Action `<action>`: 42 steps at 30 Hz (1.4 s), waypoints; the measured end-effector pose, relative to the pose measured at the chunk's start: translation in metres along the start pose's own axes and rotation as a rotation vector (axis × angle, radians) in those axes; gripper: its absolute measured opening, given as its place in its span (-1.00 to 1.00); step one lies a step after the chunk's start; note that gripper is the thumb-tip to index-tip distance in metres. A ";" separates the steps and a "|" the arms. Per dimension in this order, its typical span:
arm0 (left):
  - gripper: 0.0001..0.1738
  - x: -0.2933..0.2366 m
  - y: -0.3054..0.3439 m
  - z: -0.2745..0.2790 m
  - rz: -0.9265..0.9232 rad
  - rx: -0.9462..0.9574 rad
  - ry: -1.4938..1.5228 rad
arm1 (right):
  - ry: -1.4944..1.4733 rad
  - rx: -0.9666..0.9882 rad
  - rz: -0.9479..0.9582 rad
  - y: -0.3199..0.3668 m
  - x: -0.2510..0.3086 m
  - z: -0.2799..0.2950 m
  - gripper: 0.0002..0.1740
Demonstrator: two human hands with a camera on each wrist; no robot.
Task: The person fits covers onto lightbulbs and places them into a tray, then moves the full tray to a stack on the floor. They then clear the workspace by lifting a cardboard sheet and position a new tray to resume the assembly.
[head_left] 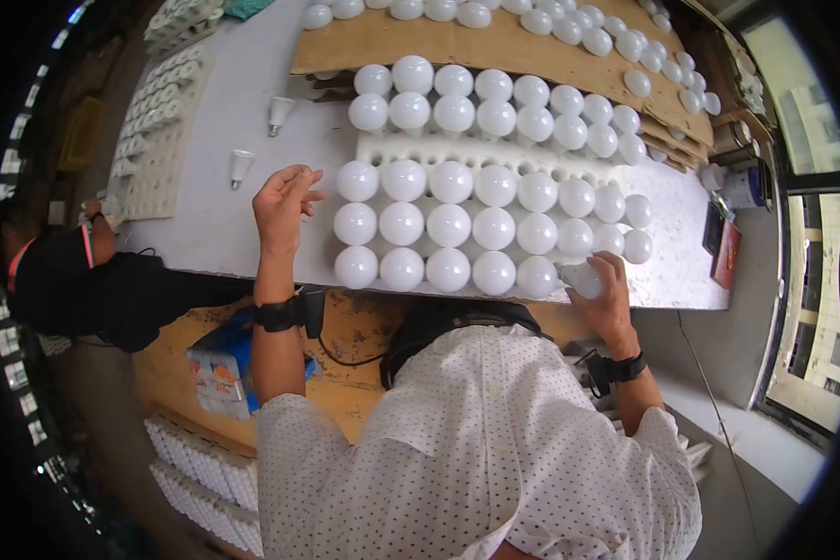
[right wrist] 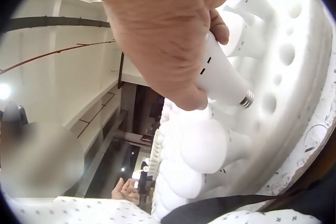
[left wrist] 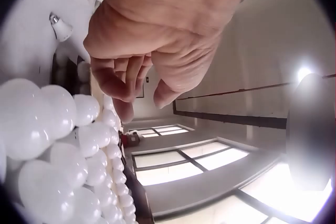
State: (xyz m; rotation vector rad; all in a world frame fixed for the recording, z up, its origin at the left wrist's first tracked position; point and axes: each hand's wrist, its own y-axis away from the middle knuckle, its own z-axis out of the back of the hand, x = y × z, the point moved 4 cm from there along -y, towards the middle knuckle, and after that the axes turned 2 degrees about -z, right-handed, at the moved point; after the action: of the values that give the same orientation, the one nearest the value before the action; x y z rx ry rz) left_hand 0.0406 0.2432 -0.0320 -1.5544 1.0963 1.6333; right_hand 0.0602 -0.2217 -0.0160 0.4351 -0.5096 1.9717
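The white bulb (right wrist: 223, 74), with frosted dome and metal screw base, lies tilted in the right hand (head_left: 611, 297) over the tray's (head_left: 495, 151) near right corner.

We're in a light-bulb assembly workshop. White bulbs (head_left: 449, 224) stand packed in rows in a foam tray (head_left: 495, 149) on a long workbench (head_left: 224, 215). More ride on cardboard sheets (head_left: 411, 42) behind, and perforated trays of bulb bases (head_left: 154, 112) line the left side. A second worker (head_left: 75, 280) is at the bench end, and big windows (left wrist: 184, 161) run along the wall.
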 end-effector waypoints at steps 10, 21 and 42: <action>-0.40 0.075 -0.106 0.177 0.146 -0.629 -0.980 | 0.063 0.046 -0.072 0.015 -0.001 -0.030 -0.15; -0.42 0.137 -0.181 0.239 0.316 -0.623 -1.201 | 0.042 0.042 -0.315 0.020 -0.004 -0.029 -0.22; -0.53 0.111 -0.099 0.148 -0.025 -0.388 0.254 | 0.056 -0.159 -0.301 -0.111 -0.105 0.113 -0.48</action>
State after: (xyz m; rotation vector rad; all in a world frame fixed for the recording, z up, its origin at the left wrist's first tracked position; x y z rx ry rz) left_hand 0.0456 0.4078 -0.1619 -2.0626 0.9140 1.7405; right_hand 0.2134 -0.3153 0.0443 0.3341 -0.5282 1.6367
